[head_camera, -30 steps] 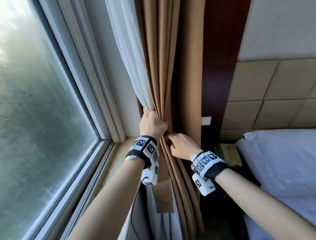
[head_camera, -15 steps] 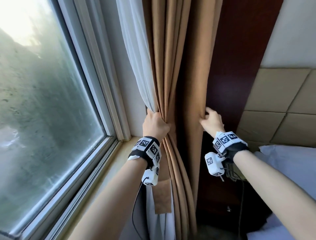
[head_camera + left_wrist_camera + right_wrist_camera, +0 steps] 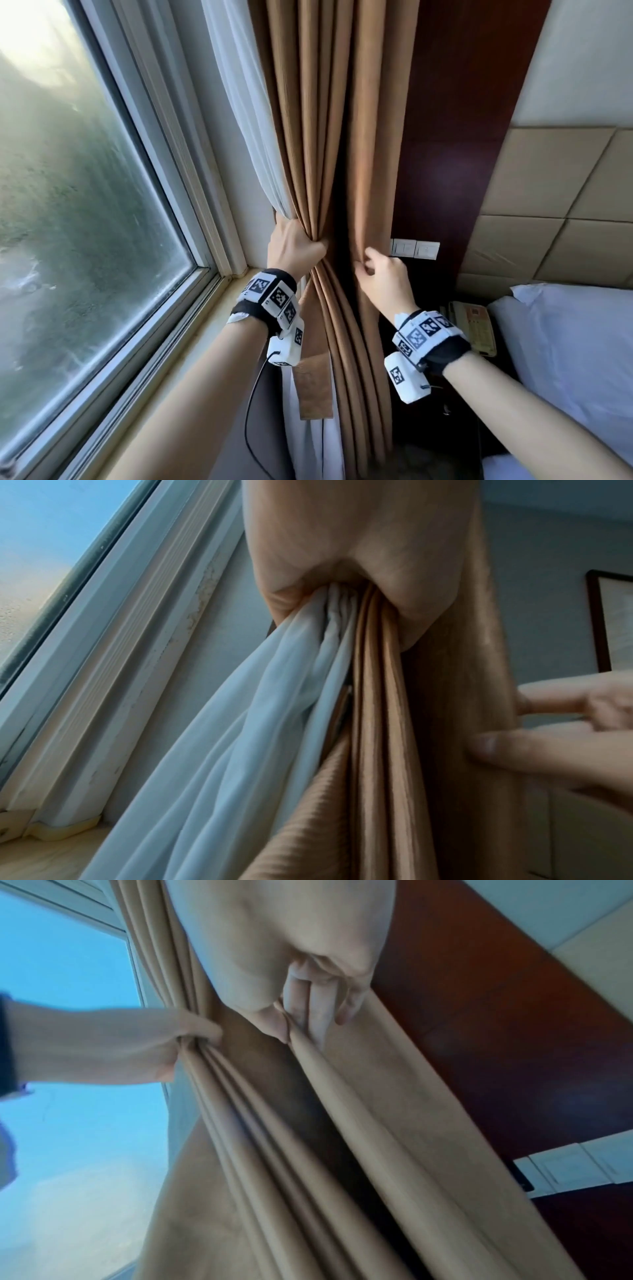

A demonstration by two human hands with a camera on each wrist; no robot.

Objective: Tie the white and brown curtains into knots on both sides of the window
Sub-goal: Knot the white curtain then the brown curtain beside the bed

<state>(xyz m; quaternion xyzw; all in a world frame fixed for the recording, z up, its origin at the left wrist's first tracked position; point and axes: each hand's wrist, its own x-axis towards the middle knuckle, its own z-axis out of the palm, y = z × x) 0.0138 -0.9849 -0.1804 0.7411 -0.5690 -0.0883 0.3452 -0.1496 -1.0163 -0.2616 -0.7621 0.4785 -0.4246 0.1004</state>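
The white sheer curtain [image 3: 246, 120] and the brown curtain [image 3: 308, 120] hang side by side right of the window. My left hand [image 3: 308, 246] grips both gathered into one bundle at sill height; the left wrist view shows white folds [image 3: 240, 723] and brown folds [image 3: 377, 723] coming out of the fist. My right hand [image 3: 363, 267] pinches the outer brown fold [image 3: 373, 137] between thumb and fingers [image 3: 291, 1020], a short gap to the right of the left hand [image 3: 137, 1047]. Below both hands the fabric hangs loose.
The window [image 3: 85, 205] and its sill [image 3: 164, 377] fill the left. A dark wood panel [image 3: 462, 137] with a switch plate [image 3: 416, 248] stands behind the curtain. A telephone [image 3: 471, 329], a white pillow [image 3: 565, 342] and a padded headboard [image 3: 548, 205] lie to the right.
My right hand left the bundle, took the brown curtain's outer fold farther right, and has now drawn it back toward the left hand. The left hand kept its grip.
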